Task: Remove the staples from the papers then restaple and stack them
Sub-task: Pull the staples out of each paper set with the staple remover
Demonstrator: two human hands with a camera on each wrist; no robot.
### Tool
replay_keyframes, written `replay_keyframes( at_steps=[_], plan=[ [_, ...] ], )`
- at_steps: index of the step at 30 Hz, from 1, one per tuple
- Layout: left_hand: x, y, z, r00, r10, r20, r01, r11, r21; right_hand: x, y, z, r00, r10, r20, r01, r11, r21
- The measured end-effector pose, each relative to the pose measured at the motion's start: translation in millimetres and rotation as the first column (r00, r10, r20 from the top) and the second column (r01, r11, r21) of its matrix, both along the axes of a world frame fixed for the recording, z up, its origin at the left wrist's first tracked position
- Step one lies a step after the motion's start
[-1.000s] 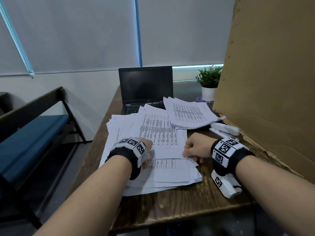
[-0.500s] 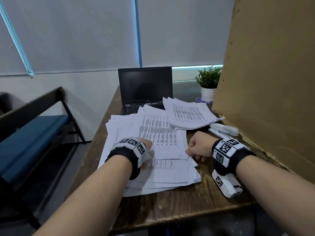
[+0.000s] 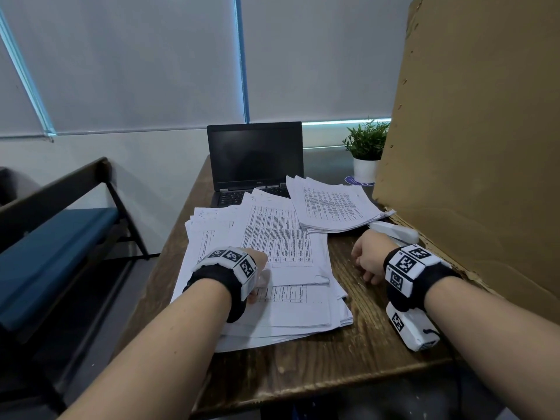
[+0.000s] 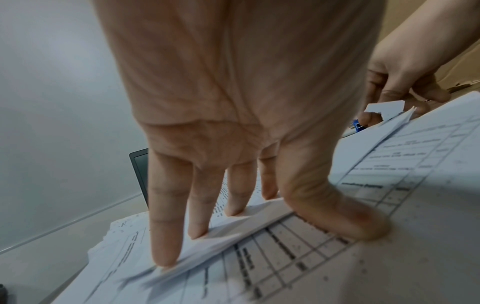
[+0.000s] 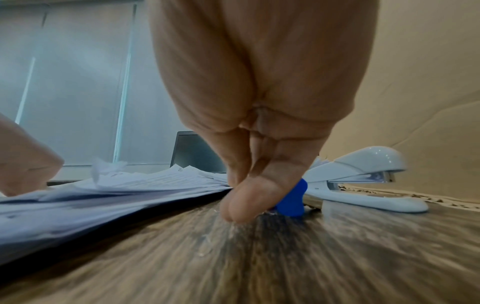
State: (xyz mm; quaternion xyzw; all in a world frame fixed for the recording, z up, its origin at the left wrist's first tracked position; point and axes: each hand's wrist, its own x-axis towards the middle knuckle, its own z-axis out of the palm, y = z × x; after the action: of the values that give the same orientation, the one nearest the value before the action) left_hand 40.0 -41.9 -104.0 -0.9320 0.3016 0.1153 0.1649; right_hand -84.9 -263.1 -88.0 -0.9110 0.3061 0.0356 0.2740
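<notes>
head view: left hand (image 3: 257, 262) lies flat on the near pile of papers (image 3: 272, 304) on the wooden table (image 3: 303, 368), fingers straight and spread, thumb pressing the printed top sheet. left wrist view: fingertips (image 4: 163, 261) sit on lifted sheet edges. right hand (image 3: 368, 257) rests on bare table just right of that pile, fingers curled; right wrist view shows them closed around a blue staple remover (image 5: 292, 198), its tip at the tabletop. white stapler (image 3: 394, 233) lies just beyond the right hand, against the cardboard panel (image 3: 469, 147). second stack of papers (image 3: 333, 207) sits farther back, partly over the laptop (image 3: 256, 159) keyboard. sheets white, printed with ruled tables, text too small to read; edges fanned unevenly. laptop badge reads "dell". potted plant (image 3: 366, 150) far right.
</notes>
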Motion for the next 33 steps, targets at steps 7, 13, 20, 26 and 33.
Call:
replay_keyframes(
  at_steps=[7,13,20,26,33],
  plan=[
    [-11.0,7.0,12.2,0.999,-0.044,-0.032,0.041,0.997,-0.067,0.0,8.9,3.4,0.969,0.234,0.082,-0.227,0.970,-0.092],
    [9.0,21.0,21.2,0.984,0.015,-0.177,-0.053,0.976,-0.213,9.0,29.9,4.5,0.817,0.560,-0.141,-0.577,0.798,-0.173],
    [40.5,18.5,20.7,0.980,0.108,-0.170,-0.162,0.923,-0.348,35.4,28.1,4.6,0.859,0.511,-0.022,-0.503,0.836,-0.221],
    [81.6,-1.3,18.2,0.968,0.205,-0.147,-0.237,0.937,-0.255,65.4,15.0,3.9,0.873,0.457,-0.170,-0.486,0.847,-0.215],
    [121.1,-11.0,22.5,0.907,0.374,-0.194,-0.421,0.837,-0.351,85.8,7.4,1.8,0.822,0.494,-0.283,-0.553,0.811,-0.191]
  ],
)
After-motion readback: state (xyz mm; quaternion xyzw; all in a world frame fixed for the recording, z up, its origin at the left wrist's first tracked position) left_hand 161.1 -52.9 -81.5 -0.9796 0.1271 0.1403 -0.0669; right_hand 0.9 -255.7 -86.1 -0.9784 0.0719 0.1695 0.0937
